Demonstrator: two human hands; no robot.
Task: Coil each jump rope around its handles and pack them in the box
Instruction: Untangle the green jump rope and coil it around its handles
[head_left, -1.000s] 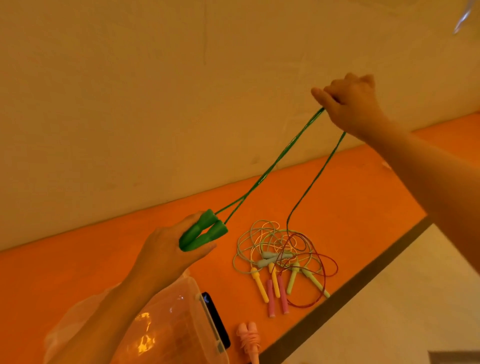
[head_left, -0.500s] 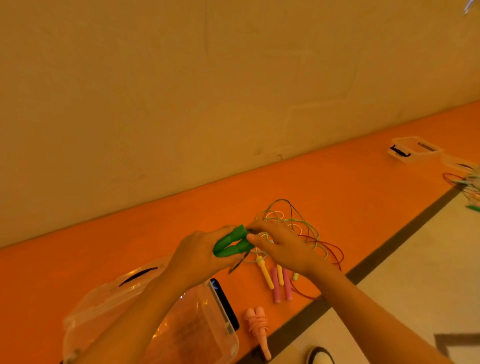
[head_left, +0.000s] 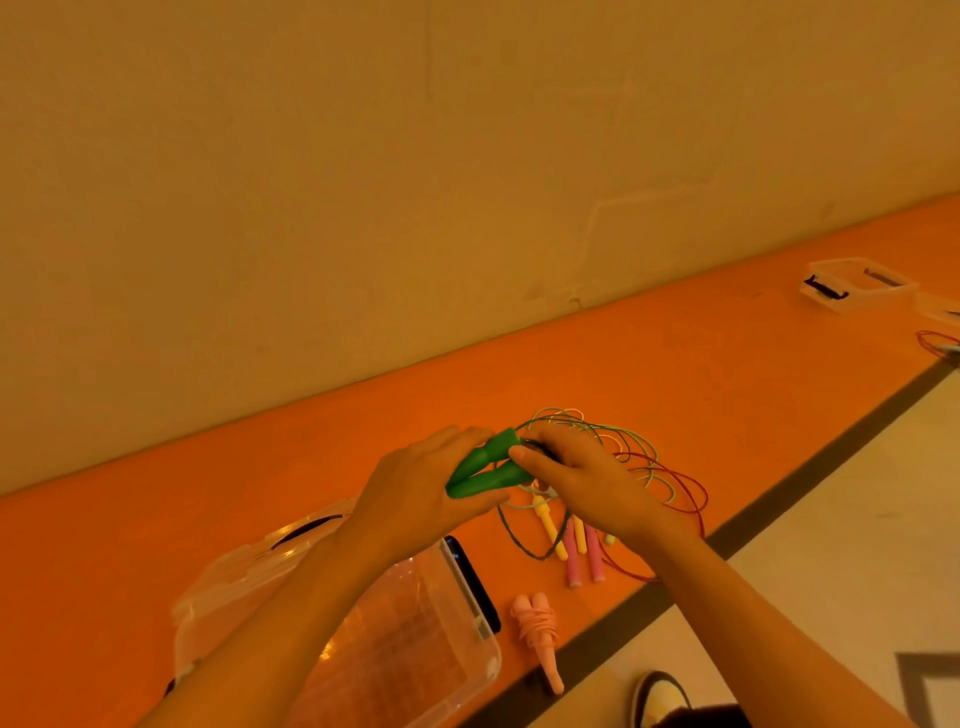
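Fingers (head_left: 460, 439) of the left hand (head_left: 415, 499) clasp the green handles (head_left: 488, 470) as the right hand (head_left: 587, 483), lowered to their 3 o'clock, pinches the green rope (head_left: 514, 543) to start coiling.

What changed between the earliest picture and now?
The right hand, which held the green cord stretched high, came down to the green handles and pinches the cord there; the cord now hangs slack. The left hand holds the handles as before. The clear box, coiled pink rope and loose ropes stayed.

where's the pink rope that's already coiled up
Head view, low centre: the coiled pink rope lies on the orange surface, just right of the clear box and nearer the person than the loose pink handles.
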